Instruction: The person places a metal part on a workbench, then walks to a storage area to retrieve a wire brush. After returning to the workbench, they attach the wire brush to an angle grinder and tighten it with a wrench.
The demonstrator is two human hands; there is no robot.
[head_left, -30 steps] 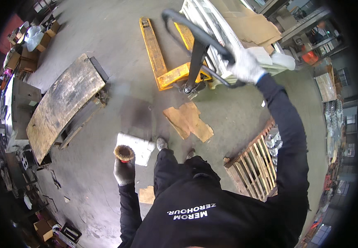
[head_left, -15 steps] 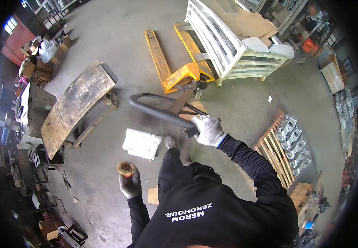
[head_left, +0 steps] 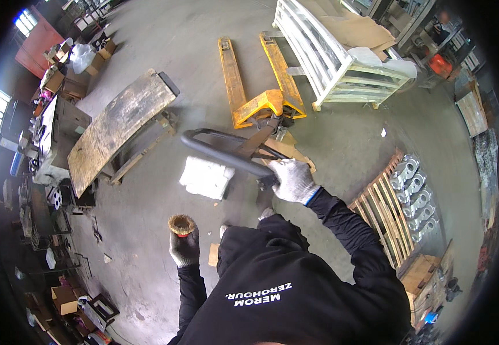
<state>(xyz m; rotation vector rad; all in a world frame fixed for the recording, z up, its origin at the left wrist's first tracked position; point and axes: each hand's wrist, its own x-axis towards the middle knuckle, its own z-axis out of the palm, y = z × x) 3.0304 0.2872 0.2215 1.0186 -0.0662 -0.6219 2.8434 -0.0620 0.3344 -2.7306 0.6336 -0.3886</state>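
In my gloved left hand (head_left: 184, 248) is a round wire cup brush (head_left: 181, 224) with tan bristles facing up and a bit of red below them. That hand is held out to the left of my body, fingers wrapped round the brush's base. My gloved right hand (head_left: 292, 180) grips the right end of the black loop handle (head_left: 223, 158) of a yellow pallet jack (head_left: 264, 104). The handle is tilted toward me, and the jack's two forks point away across the floor. A white folded bundle (head_left: 206, 177) lies on the floor left of the handle.
A white slatted crate (head_left: 347, 72) topped with cardboard stands right of the forks. A worn board-topped bench (head_left: 120, 129) is on the left. To the right, a wooden pallet (head_left: 383, 215) sits beside a row of metal castings (head_left: 416, 198). Boxes (head_left: 94, 63) line the far left.
My feet have shifted, and the surroundings sit a little differently in view. The left hand with the brush appears slightly nearer my body. My right hand keeps its hold on the handle.
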